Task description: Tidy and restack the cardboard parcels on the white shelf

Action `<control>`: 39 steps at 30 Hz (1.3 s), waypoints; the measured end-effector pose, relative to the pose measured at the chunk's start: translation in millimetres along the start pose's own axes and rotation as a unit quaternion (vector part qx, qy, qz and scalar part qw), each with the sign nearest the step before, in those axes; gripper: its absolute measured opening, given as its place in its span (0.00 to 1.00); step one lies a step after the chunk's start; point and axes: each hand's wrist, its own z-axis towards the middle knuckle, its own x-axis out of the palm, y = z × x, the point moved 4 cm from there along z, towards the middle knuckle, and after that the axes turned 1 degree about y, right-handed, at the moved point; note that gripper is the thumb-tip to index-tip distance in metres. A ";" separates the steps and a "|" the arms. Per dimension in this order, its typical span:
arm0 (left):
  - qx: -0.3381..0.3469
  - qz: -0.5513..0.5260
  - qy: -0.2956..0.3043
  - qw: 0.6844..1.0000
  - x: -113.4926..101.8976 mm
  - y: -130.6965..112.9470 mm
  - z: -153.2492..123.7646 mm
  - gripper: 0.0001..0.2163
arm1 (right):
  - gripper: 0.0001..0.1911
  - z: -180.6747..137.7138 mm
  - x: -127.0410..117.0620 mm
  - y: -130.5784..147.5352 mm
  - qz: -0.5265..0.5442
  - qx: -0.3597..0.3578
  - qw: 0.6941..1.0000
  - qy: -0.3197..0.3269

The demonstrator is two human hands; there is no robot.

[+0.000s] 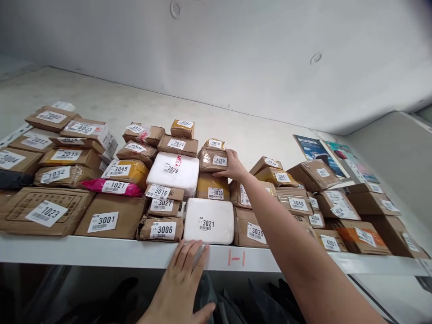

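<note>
— Right hand (pixel 232 165) stretched well back over the shelf (pixel 101 254), fingers curled on the side of brown parcel 3038 (pixel 212 159); gripping it at one edge only

— Left hand (pixel 184 279)?

— Flat and open on the shelf's front lip, fingertips just short of white parcel 3021 (pixel 209 221); holding nothing, only bracing

— And 3038 itself?

— Perched in the second tier, on top of parcel 3030 (pixel 213 186), touching white parcel 3029 (pixel 173 173) to its left, with 4010 (pixel 214 144) just behind

— Risks?

— Probably a slip, given so shallow a hold at full reach. Could drag 4010 forward or tip 3030 if pulled low. Forearm passing close above 3035 (pixel 251 228) and the parcels beside it; might nudge one off the lip
</note>
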 end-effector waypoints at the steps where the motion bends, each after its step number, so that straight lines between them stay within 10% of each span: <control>1: -0.002 -0.003 0.002 1.000 0.8 -0.4 -0.2 0.41 | 0.61 -2.0 1.5 2.0 -0.014 0.003 1.000 0.003; 9: 0.011 -0.010 0.004 1.000 2.0 0.7 -2.3 0.37 | 0.57 -13.9 -0.8 19.8 -0.092 0.051 0.994 -0.005; 13: 0.023 -0.014 0.033 0.999 0.9 5.7 -0.6 0.34 | 0.33 -45.1 -10.4 40.5 0.013 0.022 0.992 -0.122; 17: 0.005 -0.027 0.055 0.998 4.7 5.2 0.7 0.37 | 0.19 -74.2 16.7 74.4 0.114 -0.015 0.993 -0.027; 22: -0.084 -0.145 0.083 0.982 9.4 1.9 10.2 0.33 | 0.24 -73.7 51.9 99.0 0.131 0.021 0.988 0.082; 39: -0.088 -0.186 0.002 0.979 10.6 0.1 15.6 0.31 | 0.19 -61.2 73.4 123.2 0.049 0.077 0.993 0.072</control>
